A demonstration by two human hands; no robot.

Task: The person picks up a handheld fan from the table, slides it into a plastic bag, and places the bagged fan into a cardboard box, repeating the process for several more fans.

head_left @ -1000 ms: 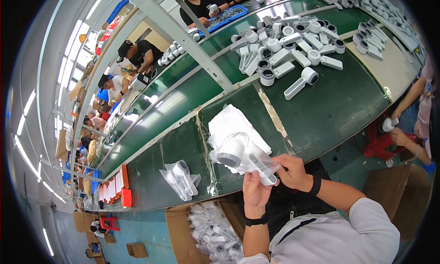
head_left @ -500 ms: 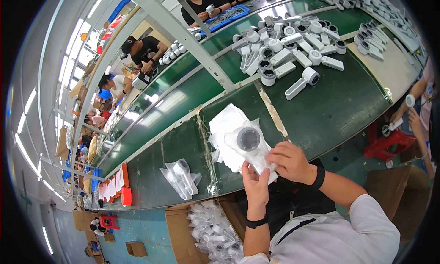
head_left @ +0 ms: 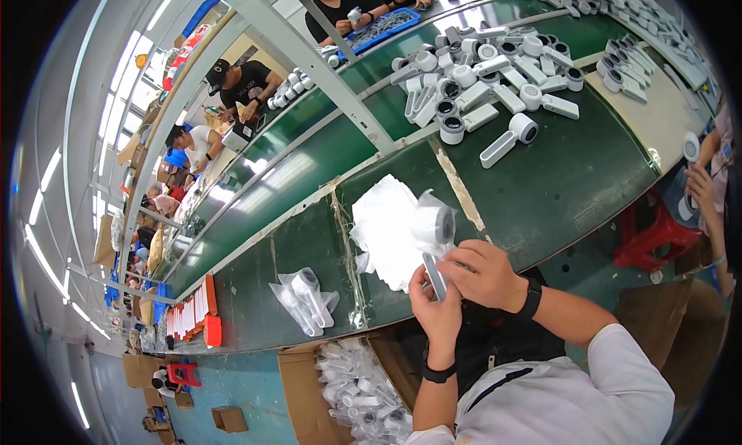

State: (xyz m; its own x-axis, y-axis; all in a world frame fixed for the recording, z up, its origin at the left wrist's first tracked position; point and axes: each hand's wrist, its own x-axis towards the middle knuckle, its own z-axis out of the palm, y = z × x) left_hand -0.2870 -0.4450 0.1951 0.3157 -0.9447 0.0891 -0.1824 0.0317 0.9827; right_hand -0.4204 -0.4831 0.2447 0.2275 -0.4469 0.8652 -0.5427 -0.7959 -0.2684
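Observation:
A white handheld device [head_left: 433, 224] with a round, grey-ended head and a long handle sits in a clear plastic bag between my hands. My left hand [head_left: 435, 304] is closed round the handle from below. The fingers of my right hand [head_left: 488, 276] are pinched at the handle's right side, on the bag. Under the head lies a stack of white plastic bags [head_left: 382, 232] on the green work surface. Left of it, another bagged device [head_left: 307, 300] rests near the table edge.
A heap of unbagged devices [head_left: 483, 78] lies far right, with a single one [head_left: 510, 139] in front. An open carton [head_left: 297, 391] of bagged devices stands below the edge. A metal post [head_left: 309, 66] crosses the back; co-workers sit beyond. Orange-red boxes [head_left: 197, 313] stand left.
The bagged device has turned in my hands, so its round end now faces right instead of up at me. My left hand has shifted slightly right. A person's hands at the right edge have moved.

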